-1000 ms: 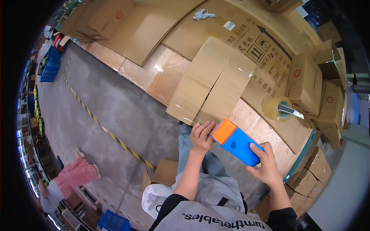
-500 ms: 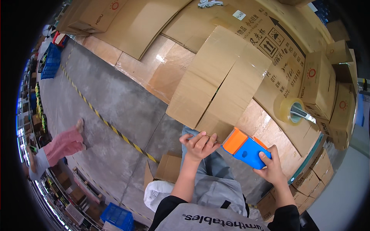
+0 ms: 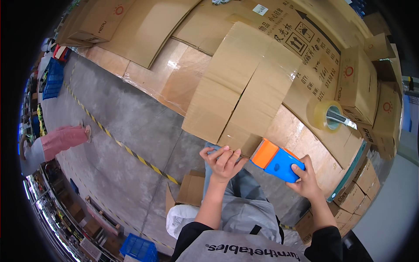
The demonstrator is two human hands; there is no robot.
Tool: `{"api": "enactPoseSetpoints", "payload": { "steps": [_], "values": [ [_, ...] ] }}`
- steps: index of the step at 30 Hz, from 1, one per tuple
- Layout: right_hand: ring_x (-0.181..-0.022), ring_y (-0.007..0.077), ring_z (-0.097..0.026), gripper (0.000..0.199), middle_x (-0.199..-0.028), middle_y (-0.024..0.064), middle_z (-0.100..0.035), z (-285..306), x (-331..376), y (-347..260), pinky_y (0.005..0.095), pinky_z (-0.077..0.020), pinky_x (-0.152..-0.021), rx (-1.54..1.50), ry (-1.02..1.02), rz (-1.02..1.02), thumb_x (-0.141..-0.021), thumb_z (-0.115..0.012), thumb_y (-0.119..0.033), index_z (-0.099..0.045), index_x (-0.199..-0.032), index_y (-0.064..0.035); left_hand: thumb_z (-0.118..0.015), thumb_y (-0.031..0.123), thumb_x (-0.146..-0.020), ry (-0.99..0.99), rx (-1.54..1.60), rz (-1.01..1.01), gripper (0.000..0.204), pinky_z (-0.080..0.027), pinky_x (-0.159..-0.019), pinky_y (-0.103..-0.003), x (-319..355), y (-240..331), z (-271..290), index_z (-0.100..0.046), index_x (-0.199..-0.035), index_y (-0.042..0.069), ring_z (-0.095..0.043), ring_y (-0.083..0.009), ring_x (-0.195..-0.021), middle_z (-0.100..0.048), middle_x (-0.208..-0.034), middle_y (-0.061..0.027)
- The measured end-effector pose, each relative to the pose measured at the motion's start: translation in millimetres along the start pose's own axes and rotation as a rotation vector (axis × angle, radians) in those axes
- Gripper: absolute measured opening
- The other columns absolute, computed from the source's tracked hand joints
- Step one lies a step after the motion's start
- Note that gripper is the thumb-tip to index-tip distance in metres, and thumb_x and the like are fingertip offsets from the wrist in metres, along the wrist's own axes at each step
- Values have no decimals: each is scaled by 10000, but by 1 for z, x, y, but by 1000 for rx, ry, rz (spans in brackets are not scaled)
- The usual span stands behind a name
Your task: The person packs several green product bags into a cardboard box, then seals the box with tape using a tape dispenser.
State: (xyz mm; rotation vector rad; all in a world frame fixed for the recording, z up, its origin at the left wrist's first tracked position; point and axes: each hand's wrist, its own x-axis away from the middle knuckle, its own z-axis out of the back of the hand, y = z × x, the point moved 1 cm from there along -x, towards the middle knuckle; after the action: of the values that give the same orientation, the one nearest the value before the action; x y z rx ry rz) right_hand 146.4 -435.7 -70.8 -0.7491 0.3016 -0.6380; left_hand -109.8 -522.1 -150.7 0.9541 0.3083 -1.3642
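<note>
A: Thing in hand: tape dispenser (image 3: pixel 279 163), blue body, orange head. It sits at the near lower edge of the closed cardboard box (image 3: pixel 244 87), orange end touching the flap seam

B: Hands?

A: Right hand (image 3: pixel 307 181) wrapped around the blue body, fingers closed on it. Left hand (image 3: pixel 224 159) just beside the orange head, fingers loosely spread, tips pressed on the box's near edge

B: Step, as judged?

A: Sealing the centre seam, at the start point: a clear strip already shows along the seam above. Next move likely calls for a steady pull along the seam with the left hand holding the flaps flat

B: Surroundings?

A: Spare roll of clear tape (image 3: pixel 328 115) on a neighbouring carton to the right. Stacked cartons (image 3: pixel 362 83) all around; grey floor with a yellow-black line (image 3: pixel 126 150) to the left; another person far left, well apart
</note>
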Motion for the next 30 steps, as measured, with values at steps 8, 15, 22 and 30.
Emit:
{"api": "enactPoseSetpoints", "payload": {
  "steps": [8, 15, 22, 30],
  "values": [
    [-818, 290, -485, 929, -971, 129, -434, -12, 0, 11, 366, -444, -659, -20, 22, 11, -579, -779, 15, -396, -1374, -277, -802, 243, -630, -7, 56, -16, 447, -367, -841, -444, 0, -8, -2, -572, -1010, 191, -465, -215, -995, -457, -1036, 0],
    [-794, 277, -471, 877, -938, 104, -451, -7, 7, 2, 364, -420, -645, 41, 32, 31, -607, -807, -38, -425, -1360, -274, -758, 243, -666, -4, 88, 20, 432, -362, -860, -443, -6, -6, -2, -569, -1054, 223, -430, -228, -997, -424, -1022, -20],
    [-783, 269, -457, 875, -937, 97, -458, -10, 7, 10, 357, -404, -632, 32, 25, 27, -613, -818, -56, -430, -1363, -283, -760, 296, -665, -10, 59, 76, 431, -365, -857, -429, -5, -4, -3, -554, -1041, 249, -418, -222, -975, -405, -1010, -19],
    [-769, 281, -464, 861, -882, 75, -456, -24, 6, 22, 367, -416, -643, -26, 68, -1, -638, -854, -118, -446, -1363, -337, -835, 240, -609, 50, 252, 107, 731, -389, -802, -415, -5, -11, -3, -443, -1214, 118, -418, -234, -939, -373, -1044, -58]
  ]
}}
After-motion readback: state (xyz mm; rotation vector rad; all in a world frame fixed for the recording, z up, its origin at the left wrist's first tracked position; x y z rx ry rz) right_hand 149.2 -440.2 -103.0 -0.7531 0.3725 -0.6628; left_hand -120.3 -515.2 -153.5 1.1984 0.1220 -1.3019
